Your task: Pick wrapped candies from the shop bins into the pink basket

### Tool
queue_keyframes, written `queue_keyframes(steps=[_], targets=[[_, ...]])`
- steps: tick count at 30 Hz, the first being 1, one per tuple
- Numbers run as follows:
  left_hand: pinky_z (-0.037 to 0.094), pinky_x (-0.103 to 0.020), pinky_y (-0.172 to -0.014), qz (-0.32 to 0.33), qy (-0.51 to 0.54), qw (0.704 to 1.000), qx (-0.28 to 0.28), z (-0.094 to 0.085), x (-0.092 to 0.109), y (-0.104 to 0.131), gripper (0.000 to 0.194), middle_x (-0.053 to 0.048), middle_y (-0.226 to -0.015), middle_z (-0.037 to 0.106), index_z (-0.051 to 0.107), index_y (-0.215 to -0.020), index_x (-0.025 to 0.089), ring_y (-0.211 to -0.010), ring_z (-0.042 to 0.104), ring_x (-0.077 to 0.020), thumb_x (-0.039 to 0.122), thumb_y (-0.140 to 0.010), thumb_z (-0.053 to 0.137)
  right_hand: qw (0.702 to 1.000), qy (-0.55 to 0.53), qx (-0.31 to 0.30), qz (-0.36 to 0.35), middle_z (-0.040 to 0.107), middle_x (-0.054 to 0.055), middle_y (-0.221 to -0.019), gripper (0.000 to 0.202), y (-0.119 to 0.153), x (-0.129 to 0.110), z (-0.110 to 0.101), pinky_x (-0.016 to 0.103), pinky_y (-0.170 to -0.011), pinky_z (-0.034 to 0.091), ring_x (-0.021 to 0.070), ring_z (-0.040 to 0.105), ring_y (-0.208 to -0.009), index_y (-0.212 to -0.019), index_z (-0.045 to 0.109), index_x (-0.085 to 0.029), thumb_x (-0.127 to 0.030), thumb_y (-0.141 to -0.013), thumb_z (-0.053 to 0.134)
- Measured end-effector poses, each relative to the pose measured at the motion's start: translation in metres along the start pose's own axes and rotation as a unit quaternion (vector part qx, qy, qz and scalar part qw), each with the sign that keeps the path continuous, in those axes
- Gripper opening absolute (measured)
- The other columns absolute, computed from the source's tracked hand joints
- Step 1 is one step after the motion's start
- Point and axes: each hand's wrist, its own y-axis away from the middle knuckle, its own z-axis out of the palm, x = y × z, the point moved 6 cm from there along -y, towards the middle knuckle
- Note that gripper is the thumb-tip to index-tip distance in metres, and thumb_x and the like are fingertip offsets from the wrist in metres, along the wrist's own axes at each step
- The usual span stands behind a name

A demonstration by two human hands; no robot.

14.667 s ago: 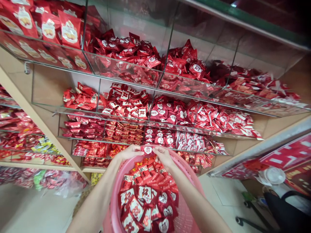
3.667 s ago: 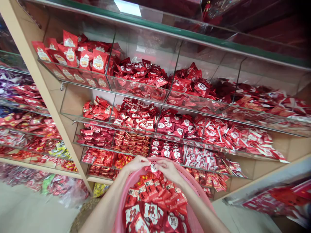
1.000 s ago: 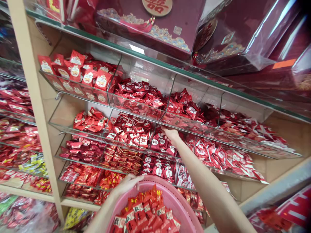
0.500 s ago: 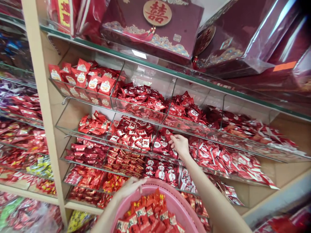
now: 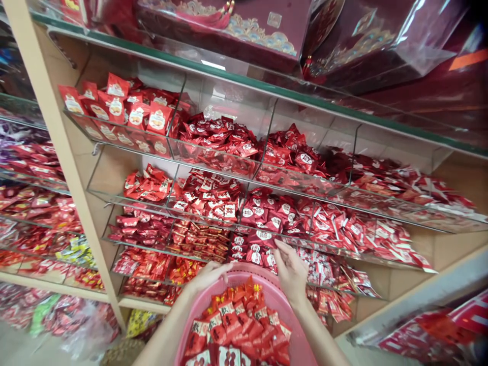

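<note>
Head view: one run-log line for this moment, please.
left hand: holds pink basket by rim; right hand: holds dark red packet; inside basket: red packets

Left of the pink basket point(image 5: 272, 297), the left hand point(image 5: 209, 277) is bare and slender; the left forearm point(image 5: 172, 324) joining it is slim and bare to the edge of view; right of the basket, the right hand point(image 5: 293, 274) is likewise bare and slender, the right forearm point(image 5: 317, 328) slim and bare.

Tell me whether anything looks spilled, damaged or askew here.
Nothing stands out as spilled or damaged. The packets in view lie inside the pink basket; the shelves slant across the picture, perhaps only from camera tilt.
</note>
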Motion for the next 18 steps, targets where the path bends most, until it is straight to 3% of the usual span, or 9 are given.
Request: queue_keyframes(steps=[4, 9, 13, 18], targets=[[0.033, -0.030, -0.094, 0.016, 0.008, 0.999, 0.034, -0.002, 0.002, 0.001, 0.057, -0.004, -0.081, 0.069, 0.070, -0.063, 0.018, -0.090, 0.058, -0.0213, 0.067, -0.074, 0.042, 0.997, -0.010, -0.060, -0.045, 0.068, 0.007, -0.099, 0.025, 0.038, 0.003, 0.016, 0.035, -0.083, 0.054, 0.0194, 0.064, -0.092, -0.105, 0.064, -0.020, -0.021, -0.083, 0.052], [0.040, -0.030, -0.082, 0.004, 0.078, 0.997, 0.017, 0.001, -0.007, -0.005, 0.055, -0.006, -0.082, 0.068, 0.069, -0.073, 0.016, -0.083, 0.059, -0.0203, 0.064, -0.075, 0.042, 0.986, -0.024, -0.165, -0.015, 0.068, 0.005, -0.101, 0.025, 0.077, 0.014, 0.045, 0.032, -0.084, 0.053, 0.0187, 0.064, -0.095, -0.107, 0.063, -0.023, -0.020, -0.085, 0.049], [0.039, -0.027, -0.077, 0.006, 0.062, 0.997, 0.036, -0.003, -0.010, -0.009, 0.048, -0.005, -0.075, 0.065, 0.065, -0.065, 0.016, -0.078, 0.057, -0.0186, 0.060, -0.073, 0.048, 0.976, -0.043, -0.209, 0.032, 0.068, 0.005, -0.103, 0.026, 0.093, 0.023, 0.059, 0.033, -0.086, 0.051, 0.0189, 0.063, -0.096, -0.108, 0.062, -0.023, -0.022, -0.086, 0.047], [0.036, -0.025, -0.065, 0.044, 0.031, 0.998, 0.011, 0.000, -0.003, -0.008, 0.037, 0.002, -0.062, 0.052, 0.058, -0.065, 0.014, -0.063, 0.046, -0.0122, 0.051, -0.070, 0.056, 0.965, -0.090, -0.209, 0.128, 0.068, 0.006, -0.101, 0.027, 0.100, 0.032, 0.066, 0.035, -0.088, 0.049, 0.0197, 0.063, -0.094, -0.105, 0.063, -0.022, -0.023, -0.082, 0.049]])
